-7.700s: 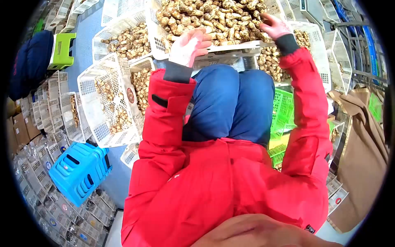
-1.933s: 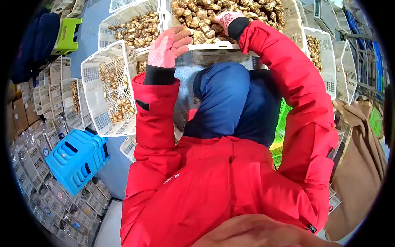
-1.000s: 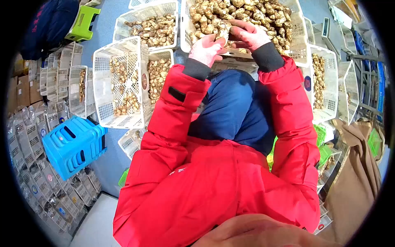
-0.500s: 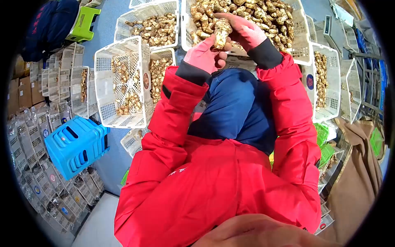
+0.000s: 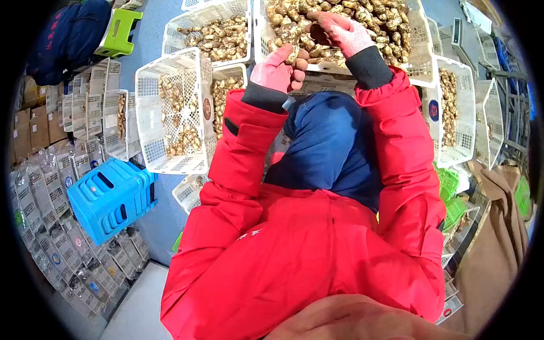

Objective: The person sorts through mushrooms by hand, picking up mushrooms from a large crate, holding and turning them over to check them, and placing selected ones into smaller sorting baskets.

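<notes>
My left hand, in a pink glove with soiled fingertips, is closed around a knobbly brown-and-cream mushroom, partly hidden by the fingers. It is just over the near left corner of a large white crate. That crate is heaped with similar mushrooms. Above the heap, apart from the left hand, my right hand wears the same kind of glove. Its fingers are curved and apart, and I see nothing held in them.
A tilted white crate with some mushrooms is at the left, another crate behind it. On the right is one more crate. A blue plastic stool and a green stool stand on the left floor.
My hands have drawn apart. The large mushroom they held together is no longer between them; my right hand has moved up over the heap, while my left now holds a smaller-looking mushroom.
</notes>
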